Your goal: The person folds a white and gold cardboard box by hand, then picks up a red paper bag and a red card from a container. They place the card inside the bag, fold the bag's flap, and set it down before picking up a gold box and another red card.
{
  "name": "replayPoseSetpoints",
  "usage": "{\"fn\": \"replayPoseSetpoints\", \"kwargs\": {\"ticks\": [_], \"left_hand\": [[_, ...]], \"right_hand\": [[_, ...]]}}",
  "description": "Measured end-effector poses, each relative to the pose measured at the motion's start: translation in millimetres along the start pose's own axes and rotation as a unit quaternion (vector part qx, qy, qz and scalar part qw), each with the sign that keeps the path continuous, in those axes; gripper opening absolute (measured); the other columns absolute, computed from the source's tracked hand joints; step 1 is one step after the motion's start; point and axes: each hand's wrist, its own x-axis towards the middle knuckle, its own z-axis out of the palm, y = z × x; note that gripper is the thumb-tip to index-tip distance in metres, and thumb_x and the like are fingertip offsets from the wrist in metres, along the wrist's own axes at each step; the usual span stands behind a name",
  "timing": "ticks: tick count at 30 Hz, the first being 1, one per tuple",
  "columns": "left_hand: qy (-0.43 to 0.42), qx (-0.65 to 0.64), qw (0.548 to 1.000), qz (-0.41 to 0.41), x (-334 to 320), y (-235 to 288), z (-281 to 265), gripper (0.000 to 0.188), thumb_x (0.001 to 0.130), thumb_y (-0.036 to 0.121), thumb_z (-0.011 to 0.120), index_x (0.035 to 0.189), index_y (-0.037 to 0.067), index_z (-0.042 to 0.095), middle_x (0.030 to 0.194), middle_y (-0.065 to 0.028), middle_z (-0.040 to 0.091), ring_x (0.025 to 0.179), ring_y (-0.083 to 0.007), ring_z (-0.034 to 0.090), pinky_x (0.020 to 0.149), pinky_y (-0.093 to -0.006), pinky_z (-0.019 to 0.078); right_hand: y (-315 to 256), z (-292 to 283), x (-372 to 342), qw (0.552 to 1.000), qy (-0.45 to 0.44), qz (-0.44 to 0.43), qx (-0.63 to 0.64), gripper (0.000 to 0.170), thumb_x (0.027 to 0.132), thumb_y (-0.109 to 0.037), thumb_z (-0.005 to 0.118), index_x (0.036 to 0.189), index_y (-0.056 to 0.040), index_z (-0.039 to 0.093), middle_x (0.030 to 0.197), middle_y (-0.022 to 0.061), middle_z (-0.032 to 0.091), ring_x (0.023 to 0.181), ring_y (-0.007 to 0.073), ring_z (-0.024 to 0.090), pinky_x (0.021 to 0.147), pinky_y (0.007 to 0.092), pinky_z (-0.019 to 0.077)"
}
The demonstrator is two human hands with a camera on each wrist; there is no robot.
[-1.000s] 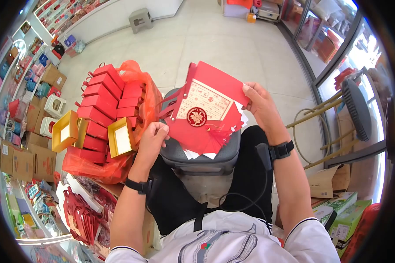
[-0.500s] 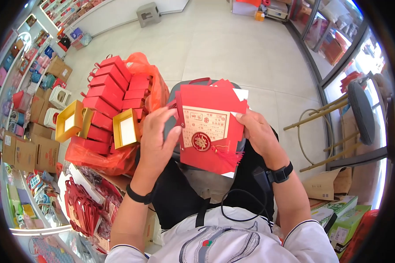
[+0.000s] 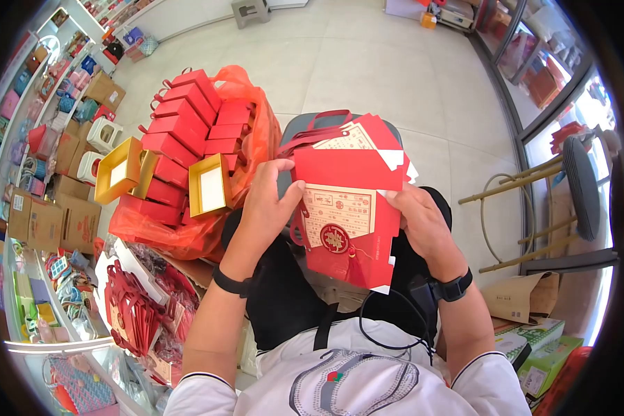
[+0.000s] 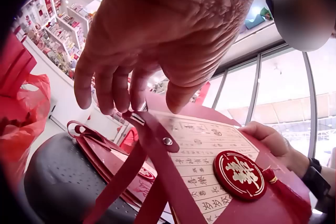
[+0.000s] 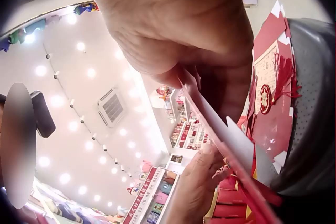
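A flat-folded red gift box (image 3: 350,173), with a cream printed panel, round gold-character medallion and red tassel, is held tilted over the person's lap. The right hand (image 3: 423,225) pinches its right edge, thumb on the front; in the right wrist view, the edge (image 5: 212,129) runs down from that grip. At the left edge is the left hand (image 3: 265,197), its thumb and index finger spread. In the left wrist view, its loose fingertips (image 4: 107,103) hang beside the dark red ribbon strap (image 4: 157,155) and metal rivet. More flat red boxes (image 3: 367,128) lie on the grey stool (image 3: 298,125) behind.
To the left, an orange-red plastic bag (image 3: 253,90) holds several assembled red boxes (image 3: 180,128), with open gold trays (image 3: 211,208) on top. Below it lies a pile of red straps (image 3: 133,305). Cardboard cartons (image 3: 80,222) line the left; a tall stool (image 3: 579,187) lies at the right.
The held flat box has come nearer the lap, away from the others, which now show behind it on the stool. The left hand has moved up to its left edge; the head view has shifted.
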Motion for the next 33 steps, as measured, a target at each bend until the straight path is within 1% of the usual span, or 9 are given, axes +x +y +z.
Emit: {"fn": "replayPoseSetpoints", "kwargs": {"ticks": [4, 7, 10, 13, 14, 19, 25, 28, 33], "left_hand": [[-0.022, -0.166, 0.986, 0.015, 0, -12, 1, 0.024, 0.104, 0.015, 0.069, 0.123, 0.000, 0.063, 0.124, -0.0081, 0.064, 0.109, -0.0114, 0.061, 0.094, -0.0285, 0.0501], [-0.004, -0.075, 0.997, 0.029, -3, -11, -2, 0.020, 0.106, 0.013, 0.067, 0.120, 0.000, 0.063, 0.123, -0.0076, 0.065, 0.104, -0.0107, 0.061, 0.092, -0.0283, 0.0510], [0.019, -0.074, 0.997, 0.031, -9, -10, 4, 0.022, 0.101, 0.019, 0.072, 0.113, 0.001, 0.066, 0.105, -0.0130, 0.071, 0.100, -0.0235, 0.069, 0.094, -0.0363, 0.0525], [-0.052, -0.172, 0.979, -0.099, -17, 6, -5, 0.023, 0.105, 0.022, 0.069, 0.113, 0.001, 0.065, 0.087, -0.0081, 0.070, 0.082, -0.0145, 0.066, 0.079, -0.0309, 0.0532], [-0.049, -0.158, 0.983, -0.083, -19, 3, -3, 0.023, 0.107, 0.023, 0.067, 0.114, 0.000, 0.064, 0.079, -0.0053, 0.067, 0.074, -0.0089, 0.061, 0.071, -0.0273, 0.0510], [-0.074, -0.236, 0.961, -0.121, -28, -2, -1, 0.021, 0.109, 0.019, 0.065, 0.118, 0.000, 0.064, 0.093, -0.0011, 0.068, 0.083, -0.0060, 0.062, 0.074, -0.0242, 0.0515], [-0.064, -0.328, 0.925, -0.178, -38, -2, 3, 0.022, 0.109, 0.018, 0.066, 0.122, 0.001, 0.061, 0.101, -0.0005, 0.068, 0.086, -0.0045, 0.063, 0.074, -0.0202, 0.0522], [-0.074, -0.318, 0.925, -0.194, -40, -1, 1, 0.021, 0.108, 0.017, 0.066, 0.121, 0.001, 0.060, 0.100, -0.0008, 0.068, 0.087, -0.0052, 0.064, 0.075, -0.0202, 0.0523], [-0.076, -0.241, 0.950, -0.183, -48, 19, 1, 0.036, 0.106, 0.018, 0.070, 0.134, 0.000, 0.056, 0.103, -0.0032, 0.068, 0.090, -0.0087, 0.066, 0.079, -0.0243, 0.0541]], "right_hand": [[-16, 21, -4, 0.993, 0.070, 0.021, 0.097, 0.029, 0.107, -0.022, 0.054, 0.111, 0.0019, 0.069, 0.091, -0.0009, 0.069, 0.077, 0.0060, 0.056, 0.068, 0.0248, 0.0418], [1, -5, -1, 0.998, -0.002, 0.030, 0.049, 0.031, 0.107, -0.021, 0.055, 0.119, 0.0032, 0.069, 0.104, 0.0045, 0.074, 0.086, 0.0087, 0.064, 0.072, 0.0246, 0.0472], [8, -15, -1, 0.994, -0.054, 0.060, 0.074, 0.041, 0.107, -0.022, 0.054, 0.136, 0.0068, 0.062, 0.124, 0.0116, 0.074, 0.104, 0.0160, 0.072, 0.089, 0.0312, 0.0557], [2, -17, -6, 0.986, -0.099, 0.057, 0.118, 0.043, 0.107, -0.019, 0.055, 0.140, 0.0067, 0.060, 0.130, 0.0131, 0.071, 0.111, 0.0168, 0.072, 0.088, 0.0306, 0.0580], [-2, -16, -9, 0.985, -0.108, 0.065, 0.120, 0.044, 0.107, -0.019, 0.055, 0.142, 0.0071, 0.058, 0.132, 0.0139, 0.071, 0.114, 0.0182, 0.071, 0.091, 0.0323, 0.0585], [0, -17, -10, 0.970, -0.147, 0.082, 0.174, 0.048, 0.109, -0.019, 0.056, 0.148, 0.0080, 0.054, 0.139, 0.0169, 0.068, 0.125, 0.0236, 0.070, 0.100, 0.0378, 0.0597], [6, -20, -10, 0.978, -0.139, 0.101, 0.120, 0.045, 0.108, -0.014, 0.061, 0.148, 0.0048, 0.056, 0.139, 0.0138, 0.068, 0.121, 0.0200, 0.070, 0.101, 0.0377, 0.0594], [17, -21, -9, 0.986, -0.124, 0.058, 0.095, 0.040, 0.106, -0.014, 0.067, 0.141, 0.0027, 0.063, 0.133, 0.0095, 0.072, 0.116, 0.0150, 0.069, 0.097, 0.0342, 0.0587], [21, -22, -9, 0.990, -0.078, 0.015, -0.120, 0.029, 0.104, -0.017, 0.072, 0.125, 0.0026, 0.073, 0.113, 0.0026, 0.078, 0.103, 0.0068, 0.067, 0.088, 0.0271, 0.0557]]}}
